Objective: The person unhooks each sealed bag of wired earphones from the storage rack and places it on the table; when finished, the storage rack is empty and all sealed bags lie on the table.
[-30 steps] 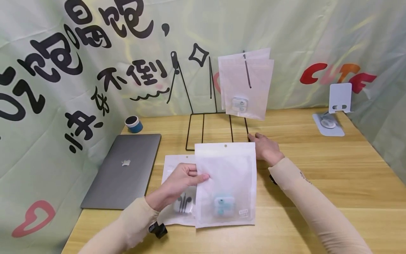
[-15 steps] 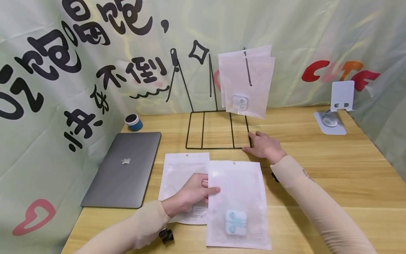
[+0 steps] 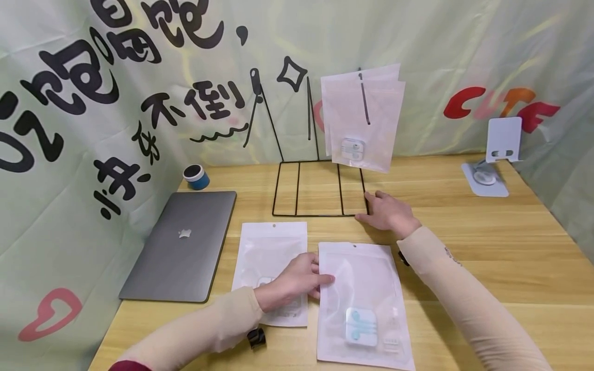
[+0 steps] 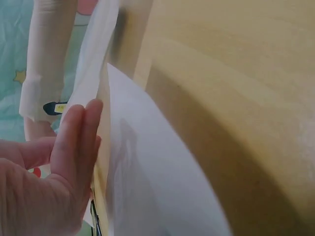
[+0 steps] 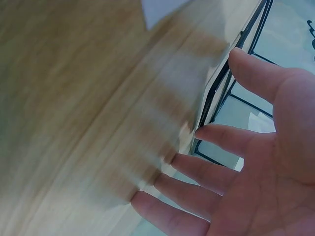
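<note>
My left hand [image 3: 299,278] pinches the left edge of a white zip pouch [image 3: 366,268], thumb on top. A boxed set of light-blue earphones [image 3: 361,327] shows through that pouch, which lies low over the table's front part. Beneath and left of this hand lies a second white pouch [image 3: 274,247], partly covered by it; its rising edge [image 4: 142,172] appears in the left wrist view. My right hand [image 3: 387,210] touches the front right corner of a black wire rack [image 3: 320,215]. Its fingers [image 5: 211,174] are spread, fingertips at the tabletop, thumb against the rack's bar.
White pouches [image 3: 380,111] hang from the rack's right hook. At left lie a grey laptop [image 3: 183,257] and a blue jar [image 3: 198,181] behind it. A white phone stand [image 3: 503,139] stands at back right. A printed cloth [image 3: 417,41] surrounds the table's back and sides.
My left hand has moved rightward and toward me, lowering the pouch and uncovering more of the rack's front and the second pouch. My right hand remains at the rack's corner.
</note>
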Available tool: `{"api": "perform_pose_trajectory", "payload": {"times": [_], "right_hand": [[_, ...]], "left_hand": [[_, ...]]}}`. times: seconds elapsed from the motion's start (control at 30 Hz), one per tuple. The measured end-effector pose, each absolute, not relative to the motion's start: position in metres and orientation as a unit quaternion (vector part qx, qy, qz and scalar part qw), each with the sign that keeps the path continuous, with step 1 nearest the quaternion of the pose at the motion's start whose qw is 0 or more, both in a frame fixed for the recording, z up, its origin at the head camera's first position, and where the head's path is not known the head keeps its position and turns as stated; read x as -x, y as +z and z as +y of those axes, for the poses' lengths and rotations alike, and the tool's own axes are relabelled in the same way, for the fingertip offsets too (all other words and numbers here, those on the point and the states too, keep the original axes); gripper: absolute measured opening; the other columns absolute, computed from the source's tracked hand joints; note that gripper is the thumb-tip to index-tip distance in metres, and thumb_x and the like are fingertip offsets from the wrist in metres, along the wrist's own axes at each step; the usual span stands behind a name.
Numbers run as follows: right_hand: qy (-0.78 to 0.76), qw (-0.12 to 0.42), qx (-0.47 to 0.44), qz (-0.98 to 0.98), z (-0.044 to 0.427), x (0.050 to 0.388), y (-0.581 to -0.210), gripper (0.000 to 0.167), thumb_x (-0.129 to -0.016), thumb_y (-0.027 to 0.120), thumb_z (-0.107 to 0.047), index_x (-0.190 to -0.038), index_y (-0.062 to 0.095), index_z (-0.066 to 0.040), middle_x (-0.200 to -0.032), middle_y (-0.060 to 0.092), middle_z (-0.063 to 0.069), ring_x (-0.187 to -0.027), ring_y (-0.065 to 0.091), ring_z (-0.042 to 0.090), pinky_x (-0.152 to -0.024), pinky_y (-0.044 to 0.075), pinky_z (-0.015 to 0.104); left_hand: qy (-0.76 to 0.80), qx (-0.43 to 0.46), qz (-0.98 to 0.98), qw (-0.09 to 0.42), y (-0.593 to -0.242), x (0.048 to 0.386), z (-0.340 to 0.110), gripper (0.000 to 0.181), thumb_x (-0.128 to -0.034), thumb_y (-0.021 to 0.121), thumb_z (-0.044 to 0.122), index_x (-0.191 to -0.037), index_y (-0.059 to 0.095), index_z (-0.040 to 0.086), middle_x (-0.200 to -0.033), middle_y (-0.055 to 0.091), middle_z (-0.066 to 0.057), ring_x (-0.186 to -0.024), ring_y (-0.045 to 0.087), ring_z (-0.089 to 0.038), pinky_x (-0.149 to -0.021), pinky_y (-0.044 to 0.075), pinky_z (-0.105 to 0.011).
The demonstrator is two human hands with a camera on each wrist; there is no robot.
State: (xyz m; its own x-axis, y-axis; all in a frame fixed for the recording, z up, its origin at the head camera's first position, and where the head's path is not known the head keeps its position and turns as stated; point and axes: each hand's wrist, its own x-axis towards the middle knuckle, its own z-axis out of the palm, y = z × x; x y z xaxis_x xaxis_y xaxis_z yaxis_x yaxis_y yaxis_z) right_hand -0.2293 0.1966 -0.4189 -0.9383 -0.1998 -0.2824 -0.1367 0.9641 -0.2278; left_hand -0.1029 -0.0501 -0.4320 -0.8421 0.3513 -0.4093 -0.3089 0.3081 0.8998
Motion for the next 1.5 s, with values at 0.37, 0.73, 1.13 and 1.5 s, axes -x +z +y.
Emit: {"api": "perform_pose_trajectory", "payload": {"times": [0.37,0.73,1.13,1.5], "right_hand": [[-0.106,0.157,0.085,0.978,0.196,0.23,-0.416,0.082,-0.097,0.054,-0.055,-0.156,0.025,-0.006,-0.155,0.022,0.03,-0.137,0.029,0.048,-0.091,0.039,0.067],[-0.104,0.159,0.083,0.978,0.196,0.231,-0.416,0.083,-0.096,0.053,-0.056,-0.156,0.024,-0.006,-0.155,0.021,0.029,-0.137,0.029,0.048,-0.09,0.04,0.067],[-0.103,0.157,0.083,0.979,0.195,0.232,-0.416,0.083,-0.096,0.054,-0.056,-0.156,0.024,-0.005,-0.155,0.022,0.03,-0.137,0.029,0.048,-0.091,0.039,0.067],[-0.104,0.167,0.083,0.977,0.194,0.229,-0.419,0.085,-0.096,0.054,-0.057,-0.156,0.022,-0.006,-0.155,0.02,0.03,-0.138,0.026,0.049,-0.091,0.038,0.068]], "left_hand": [[0.598,-0.015,0.749,0.285,-0.426,0.091,-0.062,0.062,-0.0891,0.073,0.008,-0.139,0.039,-0.006,-0.105,0.06,-0.013,-0.077,0.067,-0.024,-0.07,0.056,-0.037],[0.593,-0.031,0.747,0.299,-0.414,0.077,-0.071,0.077,-0.088,0.075,0.012,-0.147,0.029,-0.006,-0.117,0.055,-0.014,-0.09,0.065,-0.025,-0.074,0.056,-0.036],[0.535,-0.087,0.78,0.312,-0.405,0.068,-0.078,0.076,-0.0889,0.075,0.015,-0.147,0.031,-0.007,-0.119,0.057,-0.013,-0.074,0.07,-0.023,-0.067,0.056,-0.031],[0.377,-0.226,0.88,0.179,-0.372,0.126,-0.105,0.038,-0.0964,0.065,0.021,-0.127,0.061,-0.001,-0.107,0.066,-0.007,-0.083,0.065,-0.017,-0.066,0.054,-0.028]]}}
